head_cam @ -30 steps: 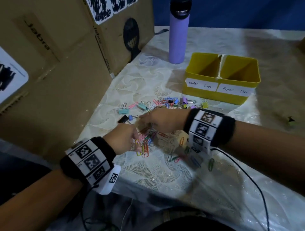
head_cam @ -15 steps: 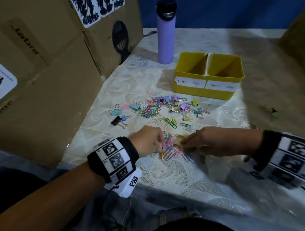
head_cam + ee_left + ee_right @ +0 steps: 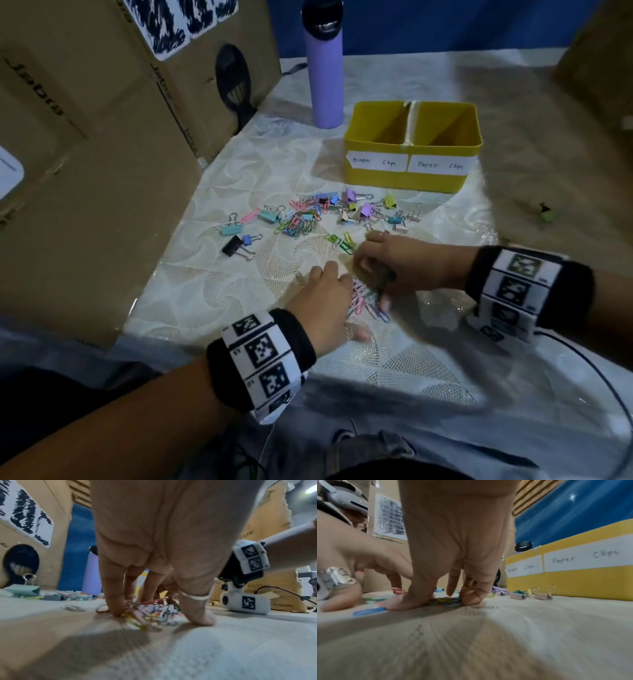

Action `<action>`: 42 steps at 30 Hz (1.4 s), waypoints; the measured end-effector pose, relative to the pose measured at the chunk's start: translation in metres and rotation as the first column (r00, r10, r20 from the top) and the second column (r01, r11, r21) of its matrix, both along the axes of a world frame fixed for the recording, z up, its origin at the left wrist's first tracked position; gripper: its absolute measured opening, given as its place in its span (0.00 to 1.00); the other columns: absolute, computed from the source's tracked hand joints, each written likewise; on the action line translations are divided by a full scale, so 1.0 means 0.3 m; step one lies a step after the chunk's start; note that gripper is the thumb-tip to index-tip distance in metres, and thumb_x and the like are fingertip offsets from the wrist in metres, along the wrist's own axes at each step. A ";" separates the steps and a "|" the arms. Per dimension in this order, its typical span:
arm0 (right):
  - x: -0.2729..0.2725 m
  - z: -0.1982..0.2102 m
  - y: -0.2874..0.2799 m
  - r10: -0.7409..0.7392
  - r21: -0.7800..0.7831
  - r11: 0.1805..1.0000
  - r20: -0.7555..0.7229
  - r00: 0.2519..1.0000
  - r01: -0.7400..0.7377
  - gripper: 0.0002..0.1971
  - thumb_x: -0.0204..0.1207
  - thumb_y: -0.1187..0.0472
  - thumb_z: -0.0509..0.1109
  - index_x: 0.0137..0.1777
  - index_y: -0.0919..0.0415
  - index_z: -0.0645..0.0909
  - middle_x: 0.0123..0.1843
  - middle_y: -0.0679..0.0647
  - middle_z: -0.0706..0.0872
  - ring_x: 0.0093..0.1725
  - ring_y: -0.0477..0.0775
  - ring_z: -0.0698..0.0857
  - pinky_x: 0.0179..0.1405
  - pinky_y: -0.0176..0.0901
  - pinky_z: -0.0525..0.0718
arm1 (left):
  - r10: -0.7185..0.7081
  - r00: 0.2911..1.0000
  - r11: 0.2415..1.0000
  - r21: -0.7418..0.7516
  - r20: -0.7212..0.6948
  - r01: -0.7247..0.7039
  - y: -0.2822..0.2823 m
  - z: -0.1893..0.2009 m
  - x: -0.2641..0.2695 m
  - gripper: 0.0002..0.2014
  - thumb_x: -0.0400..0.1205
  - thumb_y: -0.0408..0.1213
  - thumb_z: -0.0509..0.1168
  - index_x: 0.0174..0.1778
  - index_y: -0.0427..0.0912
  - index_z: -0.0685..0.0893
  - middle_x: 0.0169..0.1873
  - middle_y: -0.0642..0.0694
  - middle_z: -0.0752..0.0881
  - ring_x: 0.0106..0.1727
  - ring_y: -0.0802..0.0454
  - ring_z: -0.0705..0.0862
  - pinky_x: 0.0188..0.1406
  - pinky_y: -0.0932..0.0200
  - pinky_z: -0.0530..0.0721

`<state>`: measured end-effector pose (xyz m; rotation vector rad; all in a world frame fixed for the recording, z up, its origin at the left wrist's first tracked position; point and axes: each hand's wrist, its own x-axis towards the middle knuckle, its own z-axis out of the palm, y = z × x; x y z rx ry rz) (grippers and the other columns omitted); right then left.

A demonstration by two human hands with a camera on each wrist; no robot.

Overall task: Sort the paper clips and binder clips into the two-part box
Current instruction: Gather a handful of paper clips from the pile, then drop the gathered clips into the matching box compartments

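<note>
A yellow two-part box [image 3: 376, 180] stands at the back, its left half labelled Binder Clips and its right half Paper Clips; both halves look empty. Coloured binder clips [image 3: 366, 209] and paper clips lie mixed in front of it. Nearer me lies a small heap of paper clips [image 3: 364, 303] between my hands. My left hand [image 3: 354, 308] rests on the cloth with straight fingers [image 3: 113, 601] against the heap [image 3: 154, 614]. My right hand [image 3: 373, 281] pinches a bunch of paper clips [image 3: 445, 600] between thumb and fingers, low on the table.
A purple bottle [image 3: 325, 68] stands left of the box. Cardboard boxes [image 3: 85, 154] wall the left side, and more cardboard [image 3: 599, 51] stands at the back right. A small dark clip [image 3: 546, 212] lies far right. A black cable [image 3: 599, 377] trails from my right wrist.
My right hand has come back in over the heap and its fingers have curled round paper clips. My left hand has shifted right against the heap with its fingers spread.
</note>
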<state>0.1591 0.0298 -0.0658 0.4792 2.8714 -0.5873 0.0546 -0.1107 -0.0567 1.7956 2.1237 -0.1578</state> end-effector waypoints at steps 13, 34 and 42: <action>0.055 -0.020 -0.007 -0.071 0.110 0.992 0.090 0.993 0.061 0.07 0.76 0.67 0.63 0.52 0.65 0.79 0.55 0.63 0.83 0.53 0.61 0.81 0.52 0.46 0.77 | 0.072 0.984 0.997 0.030 0.162 -0.078 0.058 0.049 -0.122 0.13 0.76 0.31 0.70 0.55 0.31 0.85 0.54 0.35 0.86 0.56 0.41 0.83 0.54 0.55 0.79; 0.108 0.312 0.534 -0.878 -0.696 0.479 -0.388 0.282 0.535 0.09 0.76 0.71 0.67 0.34 0.66 0.79 0.29 0.53 0.79 0.27 0.42 0.84 0.23 0.25 0.82 | -0.015 0.737 0.759 0.488 0.676 -0.431 0.876 0.280 -0.021 0.12 0.72 0.32 0.74 0.50 0.34 0.89 0.41 0.37 0.89 0.41 0.52 0.82 0.52 0.57 0.84; 0.085 0.301 0.558 -0.581 0.186 0.743 -0.296 0.758 0.643 0.13 0.79 0.60 0.63 0.54 0.68 0.84 0.52 0.67 0.87 0.51 0.67 0.84 0.51 0.51 0.80 | -0.161 0.809 0.890 0.437 0.565 -0.128 0.864 0.243 -0.071 0.20 0.77 0.34 0.69 0.66 0.37 0.81 0.59 0.41 0.86 0.62 0.48 0.84 0.64 0.57 0.80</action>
